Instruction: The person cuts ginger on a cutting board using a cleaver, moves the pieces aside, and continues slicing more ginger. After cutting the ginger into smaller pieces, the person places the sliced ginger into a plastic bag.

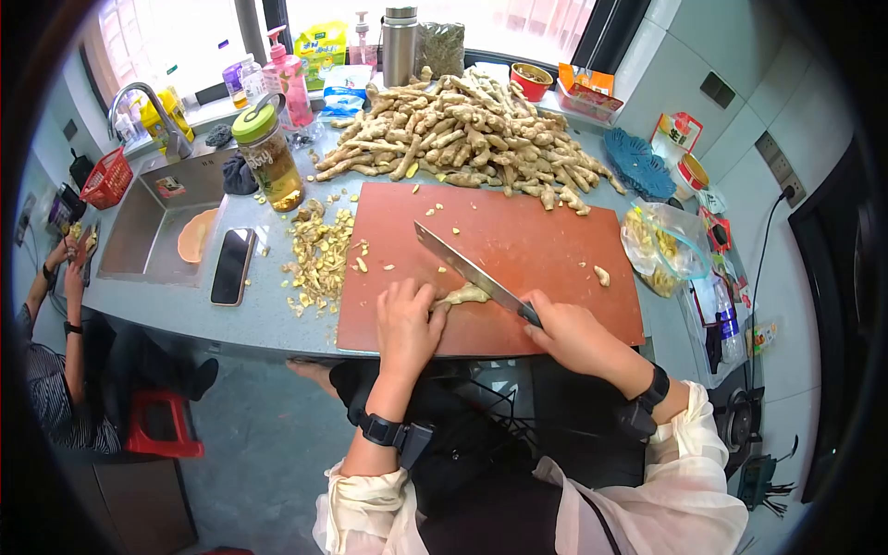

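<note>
My right hand (564,326) is wrapped round the dark handle of a kitchen knife (470,269), whose broad blade slants up and to the left over the red-brown cutting board (546,242). Just under the blade lies a piece of ginger (467,294). The fingers of my left hand (407,316) press on its left end and hide part of it. Small ginger bits are scattered over the board, with one larger bit (602,275) on its right side. Left of the board spreads a heap of sliced ginger (316,254).
Behind the board rises a large pile of ginger roots (472,129). A smartphone (232,266), a green-lidded jar (268,157) and a sink (148,231) are to the left. At right sits a plastic bag of ginger (662,245). Another person (69,370) works at far left.
</note>
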Action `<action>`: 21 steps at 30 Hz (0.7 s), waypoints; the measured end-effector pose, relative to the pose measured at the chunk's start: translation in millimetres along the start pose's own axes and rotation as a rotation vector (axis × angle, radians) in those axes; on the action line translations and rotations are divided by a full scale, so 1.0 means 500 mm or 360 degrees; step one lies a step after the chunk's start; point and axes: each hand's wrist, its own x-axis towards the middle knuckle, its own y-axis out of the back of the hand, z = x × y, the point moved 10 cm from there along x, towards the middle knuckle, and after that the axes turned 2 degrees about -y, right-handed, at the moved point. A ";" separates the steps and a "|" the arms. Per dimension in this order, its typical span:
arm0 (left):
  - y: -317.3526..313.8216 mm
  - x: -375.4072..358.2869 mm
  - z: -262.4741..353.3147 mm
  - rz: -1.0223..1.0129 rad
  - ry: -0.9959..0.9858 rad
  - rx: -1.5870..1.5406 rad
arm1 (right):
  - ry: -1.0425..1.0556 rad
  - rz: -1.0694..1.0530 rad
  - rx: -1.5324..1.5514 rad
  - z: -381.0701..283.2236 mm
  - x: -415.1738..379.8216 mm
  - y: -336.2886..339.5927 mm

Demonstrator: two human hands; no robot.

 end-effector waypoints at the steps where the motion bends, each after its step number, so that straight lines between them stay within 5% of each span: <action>1: 0.001 0.000 0.001 0.0001 0.0000 0.0001 | 0.0006 -0.0001 -0.0044 -0.006 -0.014 0.001; 21: -0.002 0.000 -0.005 -0.0047 0.0030 -0.0011 | 0.0012 0.0015 0.0012 0.007 0.038 -0.017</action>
